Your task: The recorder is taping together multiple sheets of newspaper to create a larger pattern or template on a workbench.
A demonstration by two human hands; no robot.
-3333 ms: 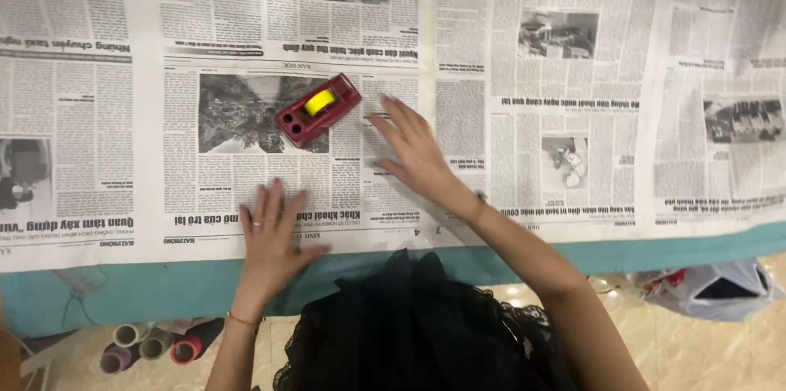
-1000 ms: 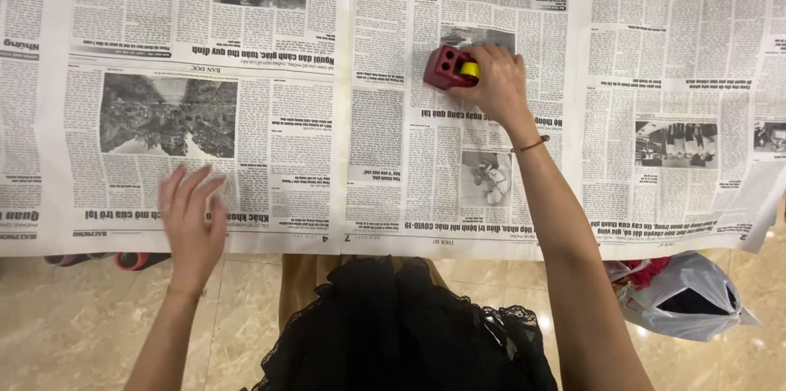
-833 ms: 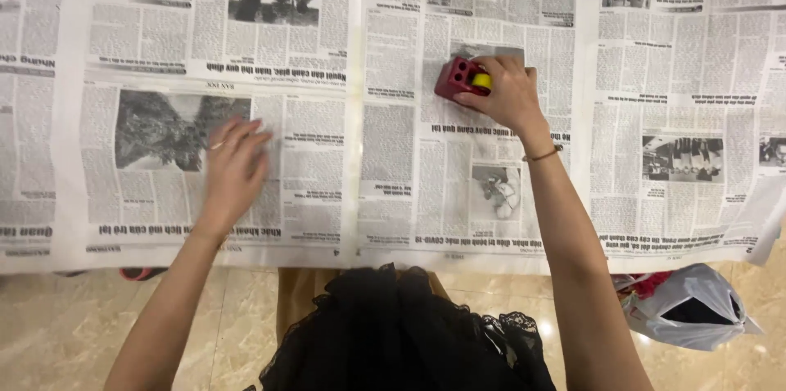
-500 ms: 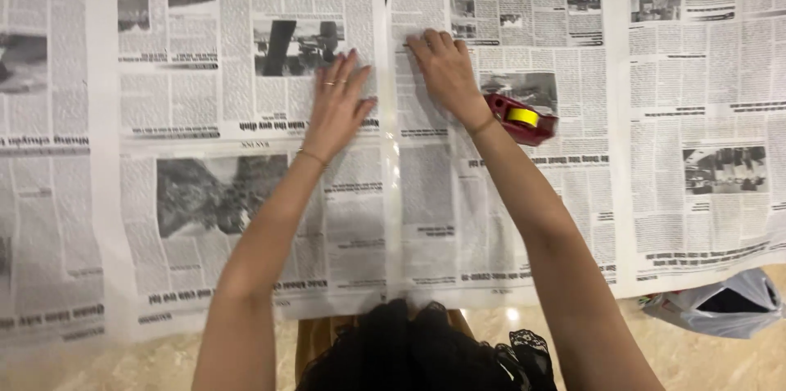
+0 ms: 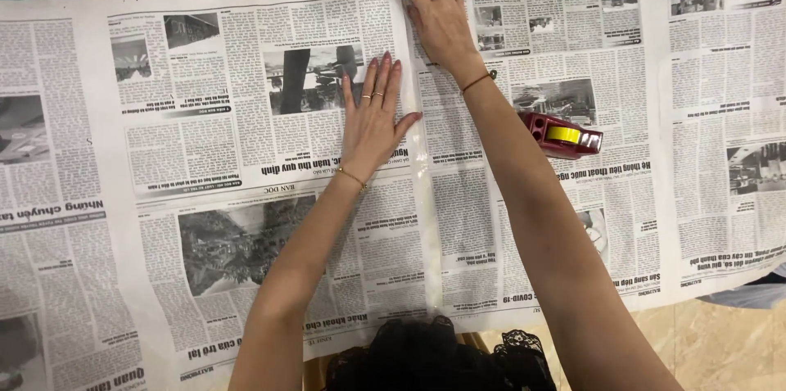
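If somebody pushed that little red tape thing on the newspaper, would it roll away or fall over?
Probably neither. The red tape dispenser lies low and flat on the newspaper, so it would likely slide, not tip. Its yellow roll sits inside the casing, so it seems unlikely to roll off. The thin paper beneath may wrinkle or drag along, though both hands, left hand and right hand, press sheets nearby.

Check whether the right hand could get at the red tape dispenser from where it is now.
Probably yes. The tape dispenser lies in the open on the newspaper, just beside the right forearm, with nothing over it. The right hand is pressed flat near the seam and would only need to draw back.
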